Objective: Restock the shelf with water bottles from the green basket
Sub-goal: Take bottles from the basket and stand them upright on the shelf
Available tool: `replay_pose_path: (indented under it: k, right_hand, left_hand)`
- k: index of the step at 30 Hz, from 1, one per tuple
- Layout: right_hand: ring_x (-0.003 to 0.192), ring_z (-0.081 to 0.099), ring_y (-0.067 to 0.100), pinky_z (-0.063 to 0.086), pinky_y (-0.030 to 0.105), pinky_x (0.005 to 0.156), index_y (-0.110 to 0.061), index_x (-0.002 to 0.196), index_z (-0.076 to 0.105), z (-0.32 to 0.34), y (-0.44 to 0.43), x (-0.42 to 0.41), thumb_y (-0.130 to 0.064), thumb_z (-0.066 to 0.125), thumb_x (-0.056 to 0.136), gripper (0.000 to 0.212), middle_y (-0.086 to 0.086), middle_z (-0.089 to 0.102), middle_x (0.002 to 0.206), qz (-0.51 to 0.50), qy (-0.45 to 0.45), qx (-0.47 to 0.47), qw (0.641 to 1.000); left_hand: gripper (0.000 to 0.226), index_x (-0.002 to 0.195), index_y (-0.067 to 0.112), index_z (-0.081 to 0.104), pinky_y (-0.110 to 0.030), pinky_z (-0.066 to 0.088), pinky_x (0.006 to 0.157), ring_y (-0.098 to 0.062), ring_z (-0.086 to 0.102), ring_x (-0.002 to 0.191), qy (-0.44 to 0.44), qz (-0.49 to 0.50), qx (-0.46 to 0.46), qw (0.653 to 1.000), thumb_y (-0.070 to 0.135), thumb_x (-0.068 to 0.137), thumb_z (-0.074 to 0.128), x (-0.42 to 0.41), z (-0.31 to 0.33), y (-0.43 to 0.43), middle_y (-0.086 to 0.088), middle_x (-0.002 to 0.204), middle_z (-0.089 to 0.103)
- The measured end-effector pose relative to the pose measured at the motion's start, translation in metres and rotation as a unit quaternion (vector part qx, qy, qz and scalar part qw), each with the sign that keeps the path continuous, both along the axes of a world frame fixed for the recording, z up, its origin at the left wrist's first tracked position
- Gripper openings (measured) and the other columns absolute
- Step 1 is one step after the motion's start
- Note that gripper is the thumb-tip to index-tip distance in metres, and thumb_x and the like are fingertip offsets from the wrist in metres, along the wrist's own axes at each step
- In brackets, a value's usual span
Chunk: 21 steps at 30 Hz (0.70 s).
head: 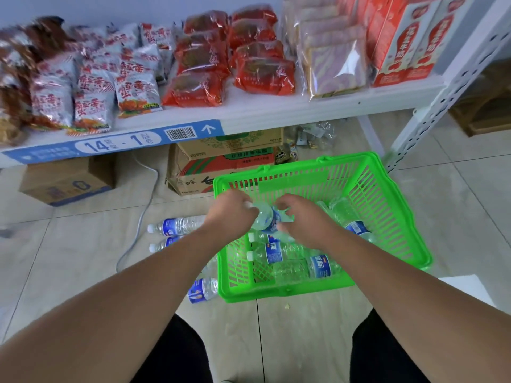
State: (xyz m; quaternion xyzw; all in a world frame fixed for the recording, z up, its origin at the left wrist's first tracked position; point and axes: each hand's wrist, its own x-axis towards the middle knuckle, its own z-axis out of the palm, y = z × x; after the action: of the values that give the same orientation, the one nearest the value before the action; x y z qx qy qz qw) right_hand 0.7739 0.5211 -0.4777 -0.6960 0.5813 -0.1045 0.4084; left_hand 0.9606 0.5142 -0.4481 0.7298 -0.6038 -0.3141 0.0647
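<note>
A green basket [381,194] sits on the tiled floor below the shelf [276,111]. Several clear water bottles with blue labels lie inside it, such as one [276,254] near the left wall. Over the basket, both hands hold one water bottle [266,219]. My left hand [231,210] grips its cap end and my right hand [300,214] grips its body. Three more bottles lie on the floor left of the basket: one [177,225], another [166,244] and a third [203,290] by the front corner.
The shelf carries packed snack bags [91,87], red packets [232,59] and red cartons [409,37]. Cardboard boxes [221,164] and a smaller box [69,181] stand under it. A white cable [143,214] runs across the floor. The upright shelf post [442,100] stands right of the basket.
</note>
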Motion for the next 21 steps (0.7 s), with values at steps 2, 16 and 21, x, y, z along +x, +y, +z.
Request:
replay_pose_path:
  k: [2,16,21]
  right_hand:
    - [0.118,0.057,0.017,0.043,0.029,0.094,-0.020,0.145,0.044,0.014,0.000,-0.004,-0.021,0.079,0.085,0.070,-0.003,0.058,0.132,0.029,-0.008,0.018,0.999]
    - [0.104,0.064,-0.006,0.046,0.024,0.090,-0.037,0.119,0.064,0.163,-0.017,-0.023,-0.041,0.083,0.077,0.046,-0.018,0.073,0.112,-0.053,-0.157,-0.086,0.982]
    - [0.108,0.063,-0.007,0.045,0.021,0.097,-0.038,0.120,0.063,0.308,-0.023,-0.015,-0.026,0.082,0.082,0.044,-0.020,0.072,0.113,-0.048,-0.199,-0.103,0.973]
  left_hand:
    - [0.029,0.116,0.021,0.071,-0.019,0.039,0.070,-0.018,0.061,0.098,-0.016,-0.117,-0.044,0.992,0.031,0.090,0.067,-0.011,0.038,-0.005,0.003,0.114,0.067]
    - [0.036,0.113,0.024,0.070,-0.031,0.053,0.076,-0.007,0.062,0.076,0.148,-0.214,-0.207,0.943,0.042,0.083,0.079,-0.018,0.254,-0.046,-0.004,0.096,0.072]
    - [0.033,0.106,0.029,0.069,-0.011,0.052,0.074,0.006,0.071,0.088,0.213,-0.239,-0.125,0.939,0.033,0.078,0.085,-0.017,0.379,-0.048,0.016,0.094,0.076]
